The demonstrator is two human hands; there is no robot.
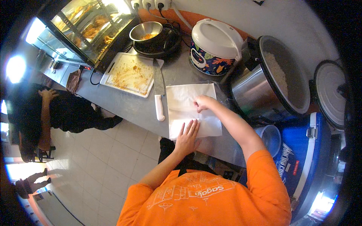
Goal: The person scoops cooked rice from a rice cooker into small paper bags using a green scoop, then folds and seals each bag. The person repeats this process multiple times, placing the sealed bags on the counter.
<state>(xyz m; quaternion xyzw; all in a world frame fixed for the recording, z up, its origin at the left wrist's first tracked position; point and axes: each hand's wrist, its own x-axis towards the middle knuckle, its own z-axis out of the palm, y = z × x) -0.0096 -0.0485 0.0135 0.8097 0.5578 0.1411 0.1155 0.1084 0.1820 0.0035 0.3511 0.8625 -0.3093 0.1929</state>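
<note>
White wrapping paper [184, 96], seemingly a stack of sheets with a crease across it, lies on the steel counter in front of me. My left hand [187, 137] rests flat on its near part with the fingers stretched out. Further up the paper, my right hand [203, 103] is closed, its fingers curled down against the surface. Whether it pinches a sheet or anything else is hidden. Just left of the paper lies a knife [159, 90] with a white handle toward me. The blade's tip touches a white cutting board [109, 77] smeared with orange-brown crumbs.
A steel bowl [136, 33] sits on a black pan behind the board. At the left is a glass food case [90, 34]. A patterned rice cooker [213, 41] and large steel cooker [250, 88] holding rice stand right, above a blue cooler box [298, 162]. Another person [43, 116] is left.
</note>
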